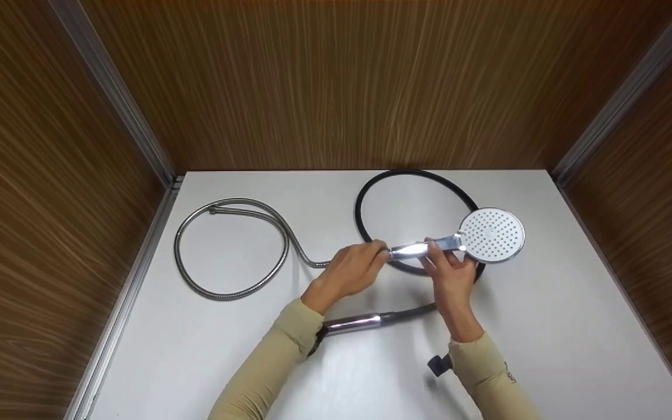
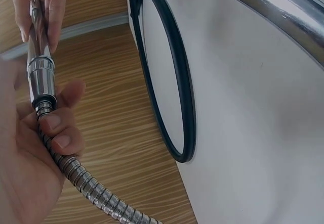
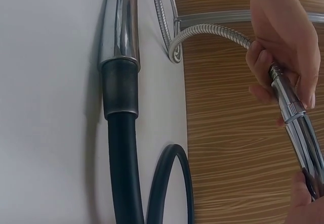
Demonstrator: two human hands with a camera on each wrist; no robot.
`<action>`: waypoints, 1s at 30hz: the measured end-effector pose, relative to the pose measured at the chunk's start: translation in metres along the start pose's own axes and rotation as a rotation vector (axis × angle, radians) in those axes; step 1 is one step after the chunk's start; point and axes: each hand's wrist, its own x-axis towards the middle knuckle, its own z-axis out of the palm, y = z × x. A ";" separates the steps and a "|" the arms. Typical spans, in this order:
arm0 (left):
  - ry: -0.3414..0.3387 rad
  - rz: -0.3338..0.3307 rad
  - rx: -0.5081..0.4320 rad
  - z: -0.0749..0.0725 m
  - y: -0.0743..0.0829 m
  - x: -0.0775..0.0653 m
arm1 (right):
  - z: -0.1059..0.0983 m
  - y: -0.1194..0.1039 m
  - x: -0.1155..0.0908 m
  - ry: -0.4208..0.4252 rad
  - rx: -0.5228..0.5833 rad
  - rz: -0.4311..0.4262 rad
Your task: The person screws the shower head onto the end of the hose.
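Note:
A chrome hand shower with a round white spray face is held over the table, face up. My right hand grips its handle close to the spray face. At the handle's lower end, my left hand curls round the silver metal hose. The hose's chrome end nut meets the handle in line, just beyond the left fingers. In the right wrist view the left hand holds the hose behind the nut, and part of the right hand shows on the handle.
The rest of the silver hose lies looped at the left of the white table. A black hose loops behind the hands and joins a chrome handle in front of them. Wood-grain panels enclose the back and sides.

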 end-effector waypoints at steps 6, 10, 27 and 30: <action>0.030 0.038 0.037 0.000 0.000 -0.002 | 0.001 0.001 0.000 -0.005 0.025 -0.013; 0.029 0.033 0.026 0.000 0.000 -0.002 | 0.000 0.001 0.000 -0.004 0.034 -0.011; 0.023 0.012 0.025 0.002 -0.001 -0.002 | 0.002 0.001 -0.001 0.010 0.008 -0.005; 0.024 0.014 0.010 0.003 -0.002 -0.002 | 0.001 0.002 0.000 0.008 0.003 -0.002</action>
